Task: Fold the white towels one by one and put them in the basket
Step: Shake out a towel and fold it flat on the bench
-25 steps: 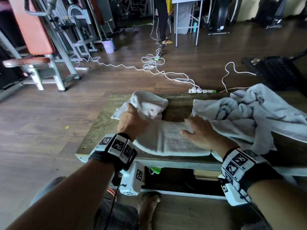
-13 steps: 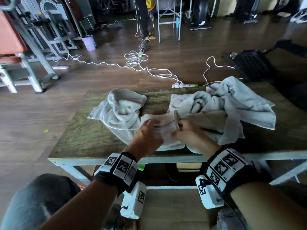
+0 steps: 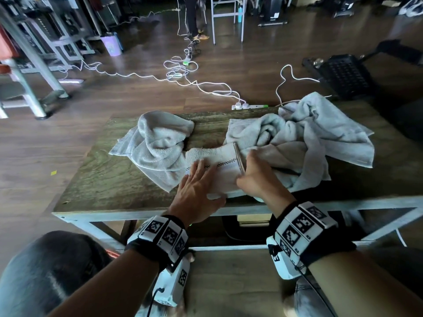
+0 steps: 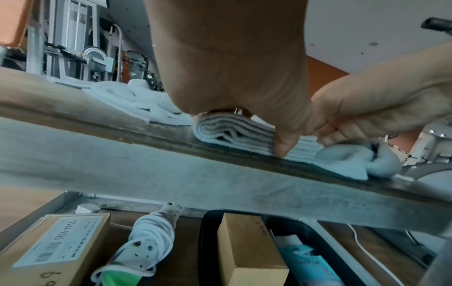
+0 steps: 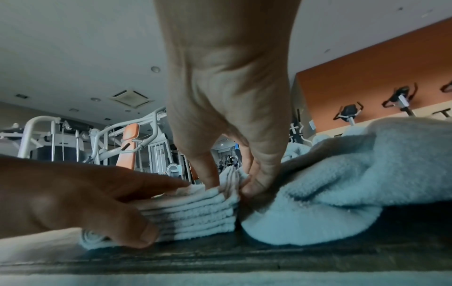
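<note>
A folded white towel (image 3: 219, 172) lies in a thick stack near the front edge of the wooden table (image 3: 109, 181). My left hand (image 3: 206, 179) lies flat on top of it with straight fingers, the thumb against the stack's front edge (image 4: 281, 149). My right hand (image 3: 246, 172) pinches the layered right edge of the towel (image 5: 195, 214) between thumb and fingers (image 5: 254, 185). One crumpled white towel (image 3: 158, 145) sits to the left. A heap of loose towels (image 3: 309, 138) lies to the right, touching my right hand. The black basket (image 3: 343, 74) stands on the floor beyond the table's far right corner.
White cables and a power strip (image 3: 249, 106) run over the floor behind the table. Gym machines (image 3: 34, 65) stand at the far left, and a person's legs (image 3: 192, 17) show at the back. Cardboard boxes (image 4: 249, 251) and a coiled cable (image 4: 149, 238) sit under the table.
The towel, a long strip a second ago, is now folded into a short stack. My left hand left the strip's left end and lies flat on the stack; my right hand pinches its right edge.
</note>
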### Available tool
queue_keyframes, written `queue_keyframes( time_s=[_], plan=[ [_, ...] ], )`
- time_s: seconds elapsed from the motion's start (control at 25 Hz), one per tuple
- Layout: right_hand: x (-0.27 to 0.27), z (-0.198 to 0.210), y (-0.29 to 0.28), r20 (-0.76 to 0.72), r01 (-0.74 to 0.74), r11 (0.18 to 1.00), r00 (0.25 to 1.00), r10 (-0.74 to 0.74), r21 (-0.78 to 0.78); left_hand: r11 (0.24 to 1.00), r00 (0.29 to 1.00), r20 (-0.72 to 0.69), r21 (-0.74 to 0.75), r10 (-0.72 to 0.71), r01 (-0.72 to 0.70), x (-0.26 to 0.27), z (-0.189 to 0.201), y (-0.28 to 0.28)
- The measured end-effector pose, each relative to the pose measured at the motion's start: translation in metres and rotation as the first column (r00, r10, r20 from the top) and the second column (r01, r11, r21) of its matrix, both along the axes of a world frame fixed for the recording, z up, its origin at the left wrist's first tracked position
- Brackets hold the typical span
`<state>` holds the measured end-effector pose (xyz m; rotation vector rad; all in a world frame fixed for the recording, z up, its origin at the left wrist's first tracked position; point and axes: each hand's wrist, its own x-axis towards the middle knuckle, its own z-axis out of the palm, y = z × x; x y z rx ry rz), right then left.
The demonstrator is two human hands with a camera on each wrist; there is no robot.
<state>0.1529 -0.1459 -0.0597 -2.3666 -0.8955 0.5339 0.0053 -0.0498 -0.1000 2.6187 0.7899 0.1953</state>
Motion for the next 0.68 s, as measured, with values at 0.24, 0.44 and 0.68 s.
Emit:
queue_keyframes(
  time_s=[0.24,0.44,0.68],
  plan=[
    [0.005,0.007,-0.008,0.007,-0.039,0.998,0.999,0.04,-0.054,0.955,0.904,0.322,-0.179,0.282,-0.235,-0.002,0.007,0.002],
    [0.003,0.0,-0.008,0.045,-0.142,0.989,0.989,0.144,-0.049,0.685,0.78,0.089,-0.546,0.62,-0.483,0.02,0.03,0.03],
    [0.002,-0.008,0.0,0.125,-0.126,0.944,0.988,0.092,0.304,0.471,0.629,0.135,-0.784,0.765,-0.405,0.004,0.042,0.038]
  ],
)
